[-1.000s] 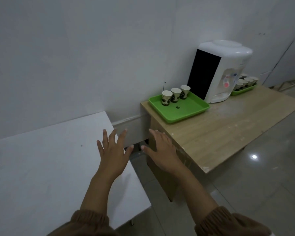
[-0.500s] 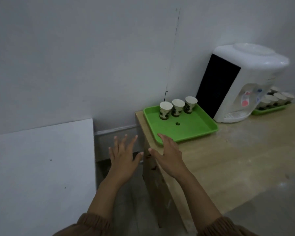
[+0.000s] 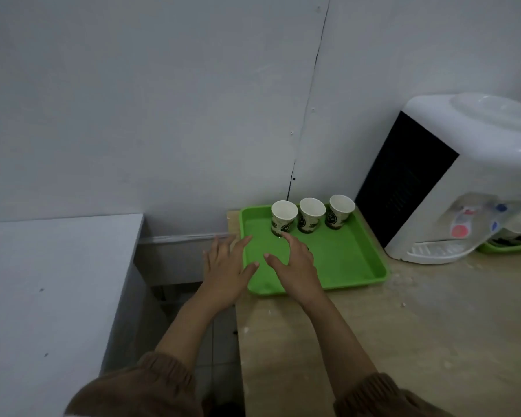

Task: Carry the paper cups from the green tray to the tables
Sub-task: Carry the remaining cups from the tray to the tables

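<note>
A white counter (image 3: 57, 281) stands at the left. The left hand (image 3: 224, 267) is released, fingers spread and holding nothing, over the left rim of the green tray (image 3: 343, 257). The right hand (image 3: 295, 266) is released too, above the tray floor, its fingertips just beside the leftmost of three paper cups (image 3: 312, 215). These stand upright along the tray's back edge. The tray lies on a wooden counter (image 3: 403, 341), beside a water dispenser (image 3: 451, 182).

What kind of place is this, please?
Probably an office or break-room drinks corner: a white water dispenser stands on a wooden table beside a green tray holding three paper cups.
</note>
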